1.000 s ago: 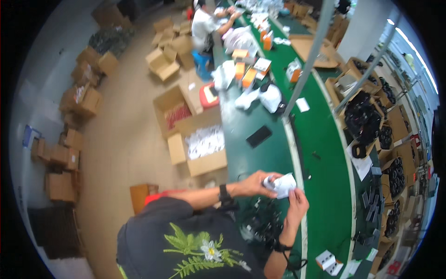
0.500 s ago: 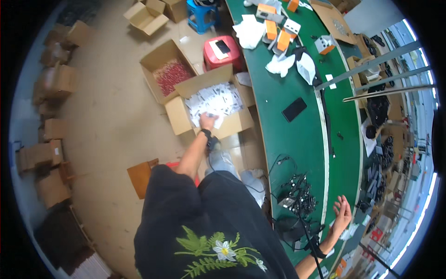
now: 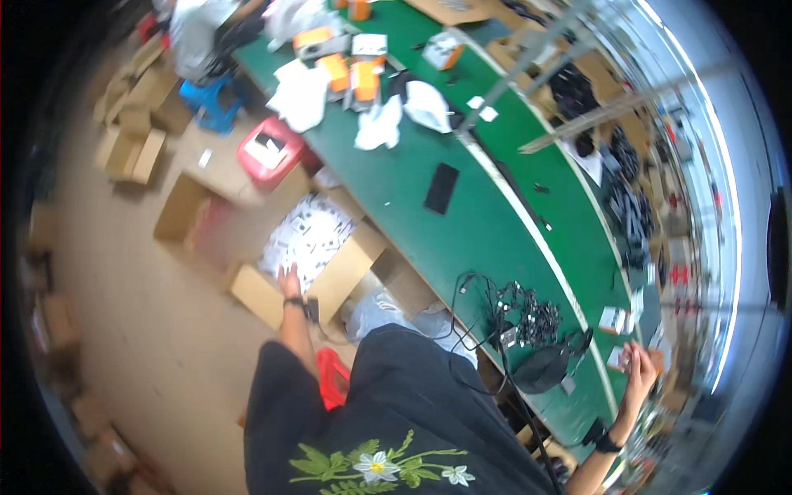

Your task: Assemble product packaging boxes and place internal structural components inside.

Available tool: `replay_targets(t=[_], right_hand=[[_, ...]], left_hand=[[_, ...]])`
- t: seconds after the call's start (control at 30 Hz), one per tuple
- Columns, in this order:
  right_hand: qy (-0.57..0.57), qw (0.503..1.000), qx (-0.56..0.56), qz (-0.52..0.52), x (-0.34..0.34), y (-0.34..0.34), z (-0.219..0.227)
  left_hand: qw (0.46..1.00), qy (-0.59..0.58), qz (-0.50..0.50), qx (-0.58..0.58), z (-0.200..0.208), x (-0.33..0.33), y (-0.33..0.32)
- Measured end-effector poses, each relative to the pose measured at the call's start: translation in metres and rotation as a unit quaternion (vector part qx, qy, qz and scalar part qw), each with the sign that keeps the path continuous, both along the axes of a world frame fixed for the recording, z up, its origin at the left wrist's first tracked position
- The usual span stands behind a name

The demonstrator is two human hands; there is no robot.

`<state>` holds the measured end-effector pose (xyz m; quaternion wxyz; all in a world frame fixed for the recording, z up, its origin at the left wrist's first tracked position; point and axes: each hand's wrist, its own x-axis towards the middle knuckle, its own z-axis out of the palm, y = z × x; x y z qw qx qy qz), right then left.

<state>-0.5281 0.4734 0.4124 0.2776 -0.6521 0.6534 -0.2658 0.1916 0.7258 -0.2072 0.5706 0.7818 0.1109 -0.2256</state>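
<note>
At the near rim of an open cardboard carton, my left hand [image 3: 289,283] reaches in with its fingers spread, beside a heap of small white printed packets [image 3: 309,235]. No packet can be made out in it. My right hand [image 3: 639,375] is raised over the right side of the green workbench [image 3: 412,247], fingers loosely bent and apart, holding nothing that I can see. Close to it lie a small white-and-orange box [image 3: 615,319] and a tangle of black cables [image 3: 528,318]. Each wrist wears a black band.
A second carton [image 3: 183,216] with blurred red contents adjoins the first. A red stool [image 3: 271,151] and a blue stool [image 3: 212,106] stand beyond. On the bench lie a black phone [image 3: 441,188], white bags [image 3: 379,124] and orange-and-white boxes [image 3: 363,80]. Another person [image 3: 198,37] is at the far left.
The view has turned, so the bench and cartons sit differently. My left hand has drawn back from the middle of the packets to the carton's near side, fingers now spread. My right hand stays raised.
</note>
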Motion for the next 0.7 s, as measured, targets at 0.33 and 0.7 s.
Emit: replay_targets(t=[0.33, 0.7], right_hand=[[-0.078, 0.995, 0.056, -0.001, -0.013, -0.110, -0.156], [0.191, 0.980, -0.041, 0.042, 0.086, -0.353, -0.402]], left_hand=[[0.911, 0.024, -0.394, -0.114, 0.237, -0.122, -0.138], [0.710, -0.177, -0.681, -0.002, 0.324, -0.239, -0.496]])
